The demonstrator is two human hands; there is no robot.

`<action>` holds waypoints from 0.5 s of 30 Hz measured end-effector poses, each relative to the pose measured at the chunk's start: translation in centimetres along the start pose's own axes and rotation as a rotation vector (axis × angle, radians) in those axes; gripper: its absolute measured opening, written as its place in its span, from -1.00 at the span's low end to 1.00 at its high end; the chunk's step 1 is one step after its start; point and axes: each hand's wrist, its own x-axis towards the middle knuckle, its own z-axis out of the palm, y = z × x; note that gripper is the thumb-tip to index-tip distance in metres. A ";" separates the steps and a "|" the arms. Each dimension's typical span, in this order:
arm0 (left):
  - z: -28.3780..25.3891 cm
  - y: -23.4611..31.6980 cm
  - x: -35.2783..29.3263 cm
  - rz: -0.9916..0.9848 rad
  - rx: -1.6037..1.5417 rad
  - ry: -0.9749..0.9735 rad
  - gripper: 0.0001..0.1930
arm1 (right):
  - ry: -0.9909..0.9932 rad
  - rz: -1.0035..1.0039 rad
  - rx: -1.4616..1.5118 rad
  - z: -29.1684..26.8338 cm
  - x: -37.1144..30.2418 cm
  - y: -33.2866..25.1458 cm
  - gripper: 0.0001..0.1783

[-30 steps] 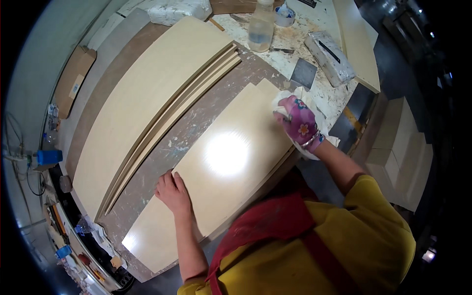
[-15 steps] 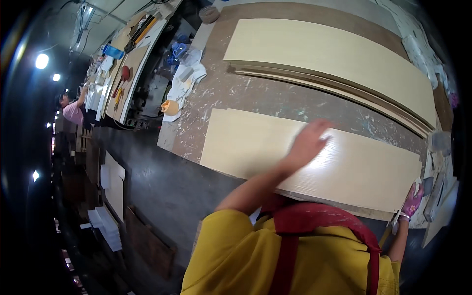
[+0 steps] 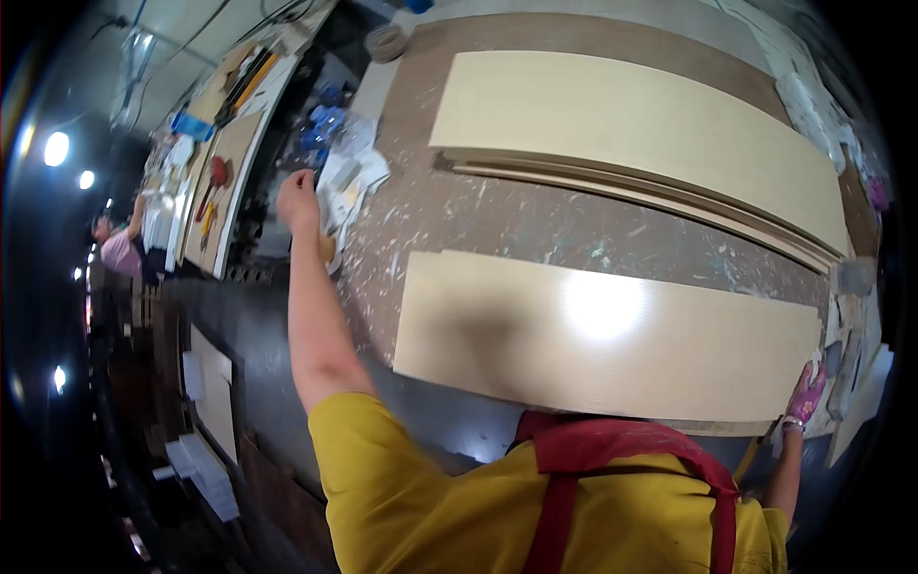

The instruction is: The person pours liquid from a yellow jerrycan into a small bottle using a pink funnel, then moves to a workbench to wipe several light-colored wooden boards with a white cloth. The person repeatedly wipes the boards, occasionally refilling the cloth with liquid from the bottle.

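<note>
My bare left hand (image 3: 298,203) is raised at the table's left edge, beside a white cloth (image 3: 349,187). Its fingers are drawn together; whatever they may hold is too small to make out. My right hand (image 3: 807,392), in a pink patterned glove, is closed at the right end of the near pale board (image 3: 497,354). A small white crumpled piece (image 3: 815,358) shows at its fingers; its kind is unclear. The near board lies flat along the front edge, with another board's edge showing slightly under it. Light glares off its surface.
A stack of similar long boards (image 3: 612,100) lies farther back on the paint-flecked brown table (image 3: 535,220). Left of it are clear-blue plastic bottles (image 3: 325,124) and a side bench (image 3: 234,172) with tools. A person in pink (image 3: 120,253) stands far left. Panels (image 3: 212,392) lean below.
My left hand has swung from above the near board out to the left, beside the white cloth. The right hand stays at the board's right end. The view has shifted slightly.
</note>
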 end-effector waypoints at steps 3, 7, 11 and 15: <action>3.8 1.5 -0.1 0.178 0.338 -0.116 -0.77 | 0.040 0.006 -0.119 -0.7 -0.1 -0.7 -0.46; 5.5 3.0 -0.5 0.288 0.708 -0.274 -0.70 | 0.033 0.036 -0.193 -0.7 0.0 -1.7 -0.46; 5.5 3.9 0.2 0.273 0.560 -0.166 -0.74 | 0.034 0.092 -0.122 -1.2 -0.6 -0.9 -0.46; 1.7 2.7 1.1 -0.393 -1.141 -0.355 -0.86 | 0.017 0.059 -0.114 -0.9 -0.5 0.3 -0.47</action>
